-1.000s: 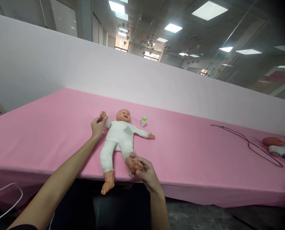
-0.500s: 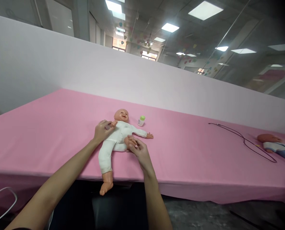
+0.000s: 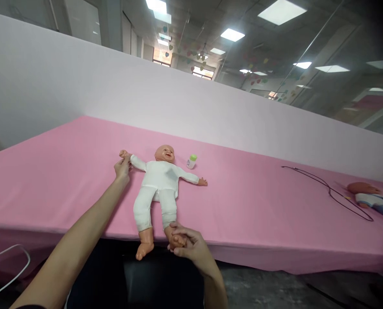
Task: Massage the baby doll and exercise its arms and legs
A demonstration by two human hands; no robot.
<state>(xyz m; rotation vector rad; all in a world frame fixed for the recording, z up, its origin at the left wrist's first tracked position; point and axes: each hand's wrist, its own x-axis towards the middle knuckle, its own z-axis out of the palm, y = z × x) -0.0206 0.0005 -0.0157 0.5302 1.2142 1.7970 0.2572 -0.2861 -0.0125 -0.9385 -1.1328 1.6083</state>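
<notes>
A baby doll [image 3: 161,176] with a white cloth body lies face up, its head away from me and both legs pointing at me. My left hand [image 3: 123,168] is closed around the doll's arm at the wrist, on the left, with that arm stretched out sideways. Near the front edge, my right hand [image 3: 191,246] grips the doll's foot on the right side. The doll's other foot hangs over the edge, untouched. Beside the doll's head stands a small white bottle with a green lid [image 3: 192,161].
The doll rests on a table with a pink cloth [image 3: 249,206]. A thin dark cable [image 3: 320,182] lies looped on the right, near a second doll [image 3: 368,195] at the far right. A white partition [image 3: 191,111] runs along the back. A white cord [image 3: 24,262] hangs at lower left.
My left hand has drawn the doll's arm outward to the left, away from its chest. My right hand has brought the bent leg down straight toward me.
</notes>
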